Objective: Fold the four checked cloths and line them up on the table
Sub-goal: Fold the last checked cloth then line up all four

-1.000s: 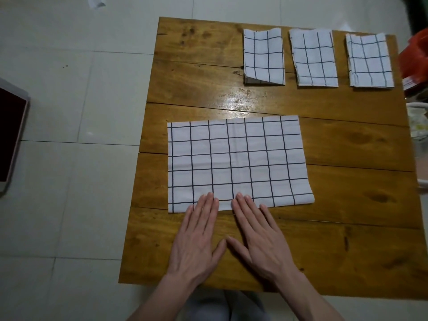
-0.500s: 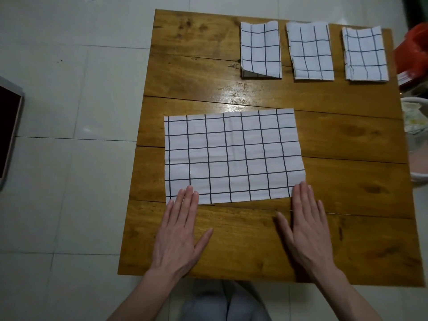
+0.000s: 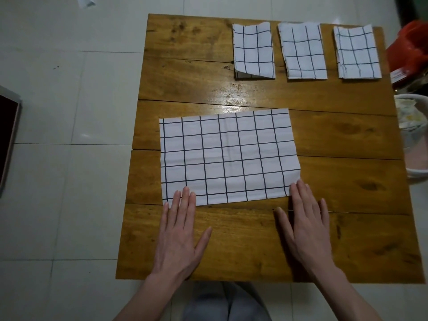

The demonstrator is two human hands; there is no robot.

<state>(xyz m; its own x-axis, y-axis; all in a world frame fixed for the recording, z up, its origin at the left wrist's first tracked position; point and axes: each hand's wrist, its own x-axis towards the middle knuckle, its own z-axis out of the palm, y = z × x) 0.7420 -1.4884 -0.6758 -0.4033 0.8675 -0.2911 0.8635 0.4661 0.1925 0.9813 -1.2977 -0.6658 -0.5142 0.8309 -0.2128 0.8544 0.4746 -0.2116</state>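
Note:
A large white cloth with dark checks (image 3: 228, 156) lies flat in the middle of the wooden table (image 3: 347, 172). My left hand (image 3: 179, 230) lies flat with its fingertips on the cloth's near left corner. My right hand (image 3: 305, 224) lies flat with its fingertips on the near right corner. Three folded checked cloths sit in a row along the far edge: the left one (image 3: 253, 52), the middle one (image 3: 302, 52) and the right one (image 3: 356, 52).
A white basin with crumpled material (image 3: 414, 137) stands off the table's right edge, with a red bag (image 3: 410, 49) behind it. A dark flat panel (image 3: 8, 133) lies on the tiled floor at the left. My knees show below the near edge.
Both hands slid apart along the cloth's near edge, from side by side at the middle out to its two near corners.

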